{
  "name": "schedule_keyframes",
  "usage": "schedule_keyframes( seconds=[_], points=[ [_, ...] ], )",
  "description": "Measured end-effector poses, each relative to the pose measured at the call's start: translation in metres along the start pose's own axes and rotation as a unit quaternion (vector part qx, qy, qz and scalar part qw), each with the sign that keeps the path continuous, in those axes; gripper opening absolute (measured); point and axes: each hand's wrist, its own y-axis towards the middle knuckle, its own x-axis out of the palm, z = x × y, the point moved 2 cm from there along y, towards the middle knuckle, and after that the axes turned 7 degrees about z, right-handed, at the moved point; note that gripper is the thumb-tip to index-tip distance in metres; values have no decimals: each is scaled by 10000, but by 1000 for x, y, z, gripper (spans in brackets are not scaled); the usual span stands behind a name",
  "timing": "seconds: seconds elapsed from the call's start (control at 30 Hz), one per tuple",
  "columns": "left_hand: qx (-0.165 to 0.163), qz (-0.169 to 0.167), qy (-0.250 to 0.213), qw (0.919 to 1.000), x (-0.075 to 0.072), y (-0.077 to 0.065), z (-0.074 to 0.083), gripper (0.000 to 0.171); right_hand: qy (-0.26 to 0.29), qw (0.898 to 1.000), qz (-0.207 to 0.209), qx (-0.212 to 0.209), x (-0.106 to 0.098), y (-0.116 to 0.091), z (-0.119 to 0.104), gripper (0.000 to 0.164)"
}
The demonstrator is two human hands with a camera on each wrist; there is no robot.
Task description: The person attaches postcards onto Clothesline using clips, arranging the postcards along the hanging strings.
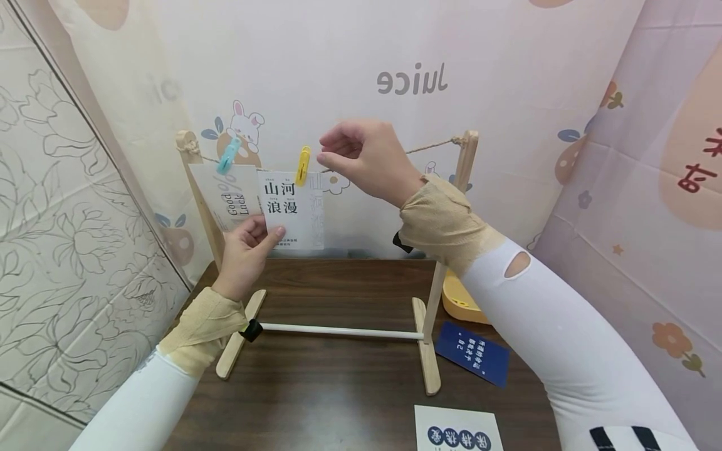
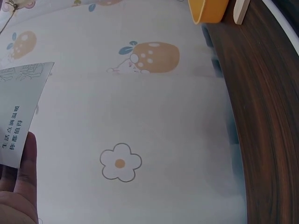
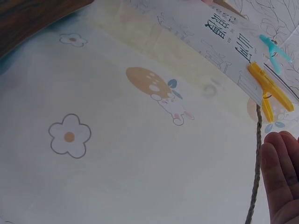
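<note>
A white card (image 1: 292,216) with large dark Chinese characters hangs from the twine (image 1: 431,148), with a yellow clothespin (image 1: 303,166) clamped on its top edge. My left hand (image 1: 244,254) pinches this card at its lower left, thumb in front and fingers behind. Just right of the yellow clothespin, my right hand (image 1: 369,160) is raised with loosely bent fingers and holds nothing. In the right wrist view, its fingertips lie a small gap from the clothespin's handles. Left of this card, a "Good Luck" card (image 1: 225,188) hangs tilted under a light blue clothespin (image 1: 229,156).
The wooden stand (image 1: 434,300) carries the twine between two posts, with a white rod (image 1: 338,330) low across it. On the dark table (image 1: 338,388) lie a blue card (image 1: 474,352) and a white card with blue circles (image 1: 458,421). A yellow tray (image 1: 459,300) sits behind the right post.
</note>
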Motion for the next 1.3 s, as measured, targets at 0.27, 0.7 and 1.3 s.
schedule_keyframes(
  seconds=[0.27,0.7,1.3],
  points=[
    [-135,-83,40,9999,1,-1,-4,26,139,9999,18,53,-8,-13,1,17],
    [-527,-416,118,9977,0,-6,-13,22,187,9997,136,1,-23,-34,11,14],
    [-735,-673,851,9914,1,-15,-30,30,-155,9996,50,235,-33,-72,39,17]
  ],
)
